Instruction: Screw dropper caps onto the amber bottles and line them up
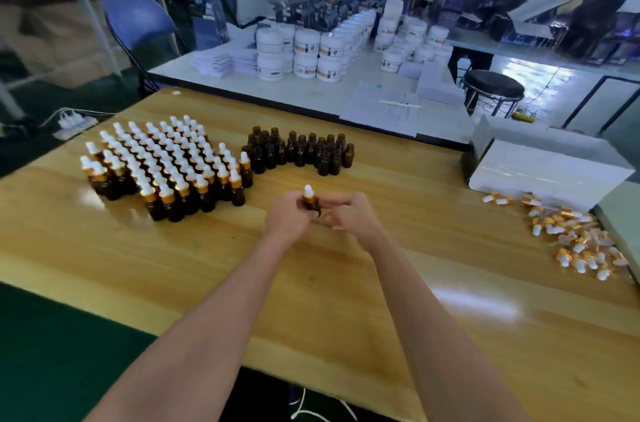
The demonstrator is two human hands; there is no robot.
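An amber bottle (312, 204) with a white dropper cap on top stands between my two hands over the middle of the wooden table (242, 283). My left hand (287, 218) grips its left side. My right hand (349, 215) sits close on the bottle's right, fingers curled toward it; whether they touch it is unclear. Several capped bottles (166, 165) stand in rows at the left. Several uncapped amber bottles (301, 151) cluster behind my hands. Loose dropper caps (575, 241) lie in a pile at the far right.
A white box (543, 172) stands at the right behind the caps. Beyond the table is a white table (311, 92) with stacked white jars (311, 54) and papers. A black stool (493, 86) and people stand farther back.
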